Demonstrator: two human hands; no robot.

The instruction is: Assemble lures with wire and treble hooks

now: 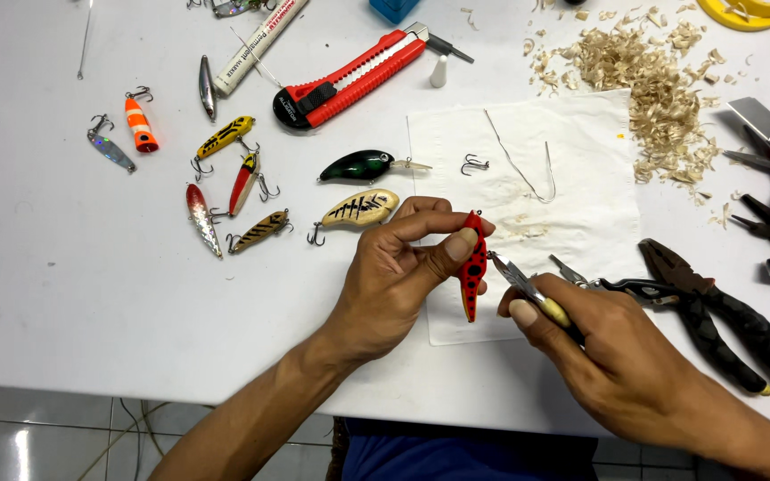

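My left hand [398,267] pinches a red fishing lure with black spots [472,267] between thumb and fingers, holding it upright above the table's front edge. My right hand [608,356] grips small metal pliers [528,289], whose tips touch the lure's right side. Both hands hover over a white paper towel [572,169] spread on the white table [64,267]. On the towel lie a loose treble hook [473,164] and a bent wire [528,169].
Several painted lures [225,191] with hooks lie at the left. A red utility knife [354,80] and a marker [260,44] lie at the back. Wood shavings [652,80] are piled at the back right. Black-handled pliers [715,307] and other tools lie at the right.
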